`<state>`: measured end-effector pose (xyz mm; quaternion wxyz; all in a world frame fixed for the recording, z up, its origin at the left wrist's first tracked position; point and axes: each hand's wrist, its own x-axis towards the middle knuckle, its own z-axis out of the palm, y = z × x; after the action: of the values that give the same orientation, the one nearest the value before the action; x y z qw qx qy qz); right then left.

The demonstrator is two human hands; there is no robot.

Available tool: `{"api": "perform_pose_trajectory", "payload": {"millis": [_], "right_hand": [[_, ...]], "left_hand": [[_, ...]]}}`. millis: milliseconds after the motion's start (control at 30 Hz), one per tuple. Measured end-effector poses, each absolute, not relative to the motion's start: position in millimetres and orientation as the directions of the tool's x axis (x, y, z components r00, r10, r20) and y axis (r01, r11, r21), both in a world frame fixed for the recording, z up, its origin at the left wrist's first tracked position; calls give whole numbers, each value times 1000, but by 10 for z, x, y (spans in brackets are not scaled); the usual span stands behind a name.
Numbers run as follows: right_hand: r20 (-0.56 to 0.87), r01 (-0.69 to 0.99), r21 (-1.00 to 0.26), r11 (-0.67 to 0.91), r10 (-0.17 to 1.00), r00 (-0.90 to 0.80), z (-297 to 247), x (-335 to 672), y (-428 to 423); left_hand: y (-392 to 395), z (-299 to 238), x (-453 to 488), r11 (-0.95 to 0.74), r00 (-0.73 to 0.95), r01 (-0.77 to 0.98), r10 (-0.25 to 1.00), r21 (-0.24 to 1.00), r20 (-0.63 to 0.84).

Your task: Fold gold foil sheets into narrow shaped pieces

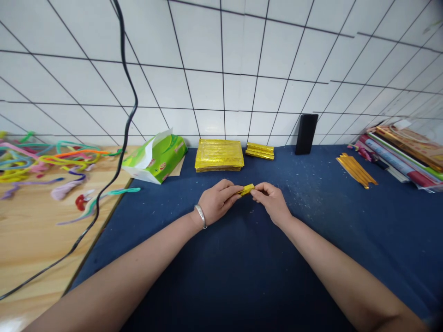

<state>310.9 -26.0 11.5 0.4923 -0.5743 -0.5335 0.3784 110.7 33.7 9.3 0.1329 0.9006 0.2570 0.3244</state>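
Note:
A small folded strip of gold foil paper is held between my two hands, low over the dark blue cloth. My left hand, with a silver bangle at the wrist, is closed on its left end and covers that part. The fingertips of my right hand pinch its right end. Behind my hands lies a stack of gold foil sheets. Just right of the stack are several folded gold strips side by side.
A green tissue pack stands at the back left. Colourful pipe cleaners and a black cable are at left. A black phone-like slab leans on the tiled wall. Orange-gold strips and a pile of books lie right.

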Motion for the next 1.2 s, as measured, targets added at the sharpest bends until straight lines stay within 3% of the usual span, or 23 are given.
{"api": "perform_pose_trajectory", "payload": {"millis": [667,967,1200], "right_hand": [[92,218,-974,60,986,138,84,3124,-239],[39,174,-985,15,990,133,179,3104,-270],[32,158,-987,11,991,129,195,3101,-261]], "left_hand": [[371,26,1104,-848,693,345,519,402,500],[392,131,1116,-778,617,277,594,564,517],[412,136,1125,-741,576,254,632,621,518]]}}
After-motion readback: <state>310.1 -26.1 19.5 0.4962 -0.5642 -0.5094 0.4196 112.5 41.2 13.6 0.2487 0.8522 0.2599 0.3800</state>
